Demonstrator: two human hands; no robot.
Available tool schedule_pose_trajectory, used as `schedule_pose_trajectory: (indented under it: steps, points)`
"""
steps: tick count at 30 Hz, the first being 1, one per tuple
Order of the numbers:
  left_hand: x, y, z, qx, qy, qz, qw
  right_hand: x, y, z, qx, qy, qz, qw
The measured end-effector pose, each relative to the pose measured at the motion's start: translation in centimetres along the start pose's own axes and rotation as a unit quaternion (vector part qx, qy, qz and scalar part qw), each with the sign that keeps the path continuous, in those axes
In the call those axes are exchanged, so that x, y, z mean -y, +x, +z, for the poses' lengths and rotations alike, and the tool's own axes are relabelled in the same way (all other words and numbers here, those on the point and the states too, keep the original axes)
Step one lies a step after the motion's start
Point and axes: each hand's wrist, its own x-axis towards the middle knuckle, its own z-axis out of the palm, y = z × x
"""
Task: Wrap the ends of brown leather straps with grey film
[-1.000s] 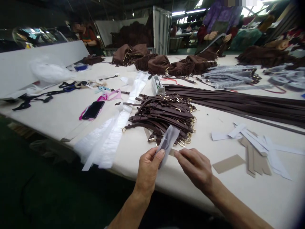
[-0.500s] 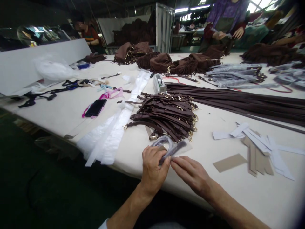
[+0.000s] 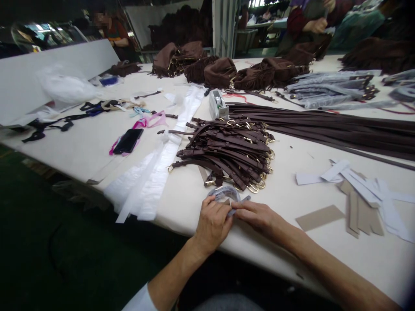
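Observation:
A coiled strap in clear plastic [image 3: 231, 192] rests at the table's front edge, its loop standing up beyond my fingers. My left hand [image 3: 212, 220] is closed around the near side of the coil. Close against it, my right hand [image 3: 254, 214] pinches the wrapping near the coil's loose end, which pokes out above the fingers. A bit of tan card shows inside the loop. My fingertips hide part of the coil. Just behind lies a pile of short dark brown straps [image 3: 227, 151] with gold-coloured clasps.
Flat white plastic sleeves [image 3: 152, 185] lie at left, beside a phone [image 3: 129, 141]. A tape dispenser [image 3: 218, 105] stands behind the pile. Long brown straps [image 3: 324, 129] and card strips [image 3: 359, 207] lie at right. Brown fringed bags [image 3: 220, 72] line the back; people stand beyond.
My right hand has moved in closer to the left, over the coil's end. The plastic flap that stuck out at right is now gathered in. The view has tipped slightly down.

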Motion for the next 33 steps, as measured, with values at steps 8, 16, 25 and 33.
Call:
schedule_pose_trajectory:
  steps: [8, 16, 25, 33]
  points:
    - [-0.4, 0.3, -0.9, -0.018, -0.117, -0.108, 0.987, -1.3, 0.8, 0.5, 0.010, 0.113, 0.058, 0.992]
    - [-0.6, 0.3, -1.0, 0.019, -0.146, -0.115, 0.982, -1.3, 2.2, 0.2, 0.045, 0.140, 0.122, 0.982]
    - [-1.0, 0.4, -0.4, -0.005, -0.107, -0.136, 0.985, -1.0, 2.8, 0.2, 0.026, 0.178, 0.123, 0.976]
    - [-1.5, -1.0, 0.7, -0.059, -0.021, -0.086, 0.994, -0.8, 1.0, 1.6, -0.055, 0.175, 0.128, 0.975]
